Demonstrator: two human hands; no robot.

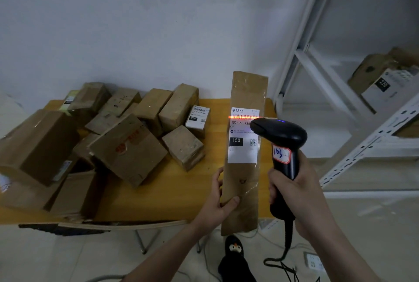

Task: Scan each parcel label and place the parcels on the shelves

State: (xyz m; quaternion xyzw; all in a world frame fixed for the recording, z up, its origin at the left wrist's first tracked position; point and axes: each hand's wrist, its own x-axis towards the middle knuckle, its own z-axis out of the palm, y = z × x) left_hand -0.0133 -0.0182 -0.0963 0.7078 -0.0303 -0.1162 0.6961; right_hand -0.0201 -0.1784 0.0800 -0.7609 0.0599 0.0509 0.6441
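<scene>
1. Head view, left hand: a tall, narrow parcel (pixel 246 152) is held upright by the left hand (pixel 221 200), whose thumb is pressed on the front face near the lower end while the fingers are curled round the left edge.
2. Head view, right hand: a black handheld scanner (pixel 282 145) is gripped by its handle in the right hand (pixel 292 187), just right of the parcel. The head is aimed at the white label (pixel 243 136), and an orange scan line is cast across the barcode at the label's top. The scan is judged to be under way.
3. Left of the left hand, a heap of brown boxes (pixel 108 136) is seen on the yellow table (pixel 172 193); these are judged still unscanned, so most of the work remains.
4. Beyond and right of the right hand, a white shelf unit (pixel 353 163) is seen with a labelled box (pixel 381 80) already placed on it, so at least one parcel appears done. The held parcel has not yet been shelved.
</scene>
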